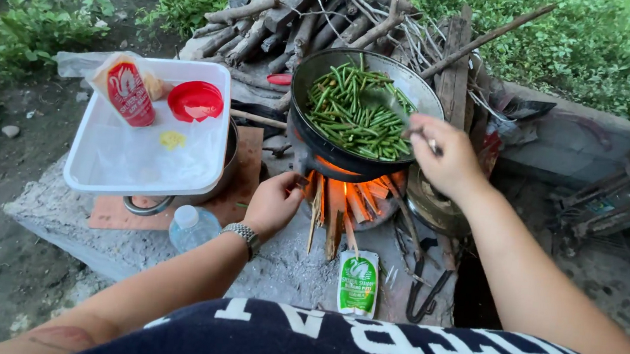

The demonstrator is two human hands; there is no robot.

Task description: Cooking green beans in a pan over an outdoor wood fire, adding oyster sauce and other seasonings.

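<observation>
A dark wok (311,141) full of green beans (354,112) sits over a wood fire (344,196). My right hand (446,158) is at the wok's right rim, closed on a thin utensil handle (422,136) that reaches into the beans. Lower down, my left hand (275,202) rests by the fire's left side, fingers curled near the burning sticks; a metal watch is on that wrist. Whether it grips anything cannot be seen.
A white tray (108,175) on a metal pot holds a red-labelled packet (130,91) and a red lid (196,100). A plastic bottle (193,227) stands below it. A green sachet (358,283) and black tongs (424,290) lie on the concrete slab. Firewood (309,12) is piled behind.
</observation>
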